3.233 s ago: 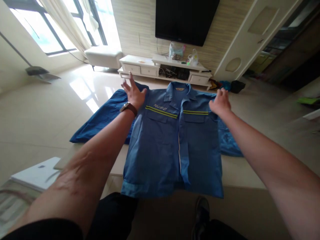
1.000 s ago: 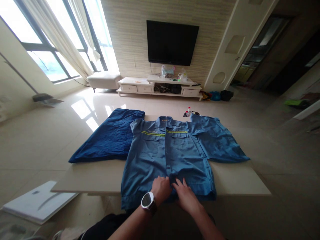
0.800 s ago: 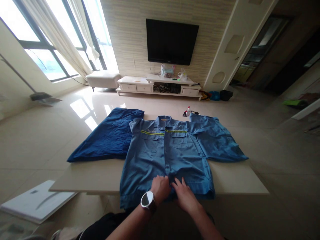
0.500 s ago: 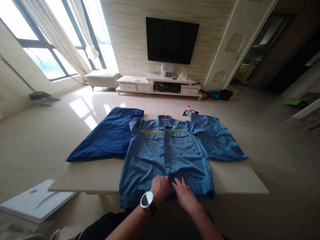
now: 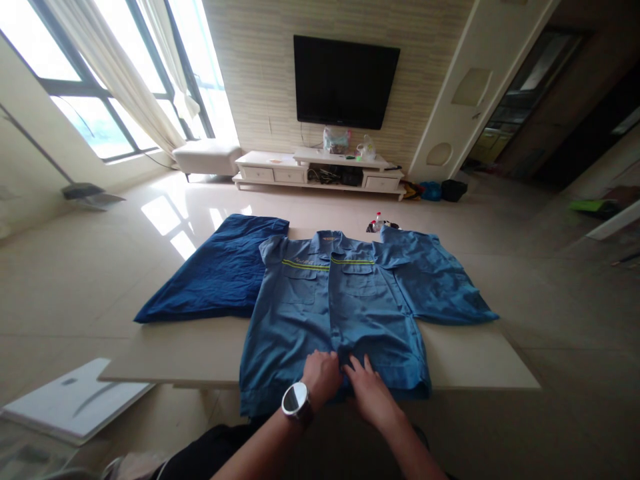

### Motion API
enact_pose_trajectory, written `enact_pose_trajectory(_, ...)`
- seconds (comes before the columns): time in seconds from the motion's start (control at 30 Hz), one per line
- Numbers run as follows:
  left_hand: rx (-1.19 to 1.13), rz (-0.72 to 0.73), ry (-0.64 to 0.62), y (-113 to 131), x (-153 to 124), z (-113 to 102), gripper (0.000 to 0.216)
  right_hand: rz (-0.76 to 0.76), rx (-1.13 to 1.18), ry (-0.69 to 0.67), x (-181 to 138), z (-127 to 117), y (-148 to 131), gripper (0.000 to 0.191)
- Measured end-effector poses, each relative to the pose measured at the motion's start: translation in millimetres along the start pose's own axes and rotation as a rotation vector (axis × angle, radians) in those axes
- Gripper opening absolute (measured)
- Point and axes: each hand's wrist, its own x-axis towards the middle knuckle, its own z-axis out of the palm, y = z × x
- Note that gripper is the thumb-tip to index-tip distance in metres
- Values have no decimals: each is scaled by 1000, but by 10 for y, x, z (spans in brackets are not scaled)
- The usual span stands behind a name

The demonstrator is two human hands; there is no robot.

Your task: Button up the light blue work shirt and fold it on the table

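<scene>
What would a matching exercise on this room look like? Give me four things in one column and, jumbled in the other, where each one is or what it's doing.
Column one:
1. striped shirt
2. watch
3. television
4. dark blue cloth

Column two:
A. worn on the left arm
B. up against the far wall
C. on the table, at the left of the lighter blue garments
D. touched near its hem by the left hand and the right hand

Right pairs: 1-D, 2-A, 3-B, 4-C.
</scene>
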Motion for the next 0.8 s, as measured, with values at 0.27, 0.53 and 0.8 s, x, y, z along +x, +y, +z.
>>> enact_pose_trajectory(0.27,-3,-11,10,-2,16,32,37,0,4,9,48,69,40,72)
enact_pose_trajectory(0.53,2,-12,-10,23,10,-9,36,-9,-5,2,32,43,19,71)
enact_pose_trajectory(0.8,17,6,1,-6,25,29,35,1,-15,4,15,24,-1,69)
